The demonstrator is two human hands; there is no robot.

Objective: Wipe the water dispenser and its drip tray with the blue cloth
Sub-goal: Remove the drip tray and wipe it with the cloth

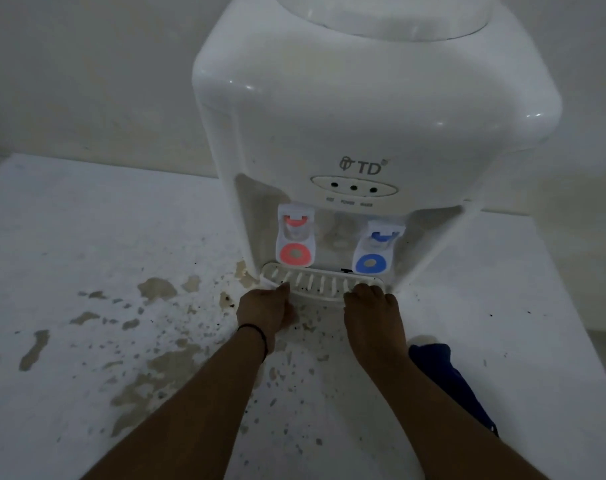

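Two bare forearms reach over the stained desk (87, 258) as the left hand (265, 311) and right hand (372, 313) clamp the white drip tray (320, 284) beneath the water dispenser (363, 116). Sliding it out level should avoid spills. Beside the right forearm lies the blue cloth (450, 379).

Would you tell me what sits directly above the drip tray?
Above the drip tray hang the red tap and blue tap. Both hands, left hand and right hand, cover its front corners.
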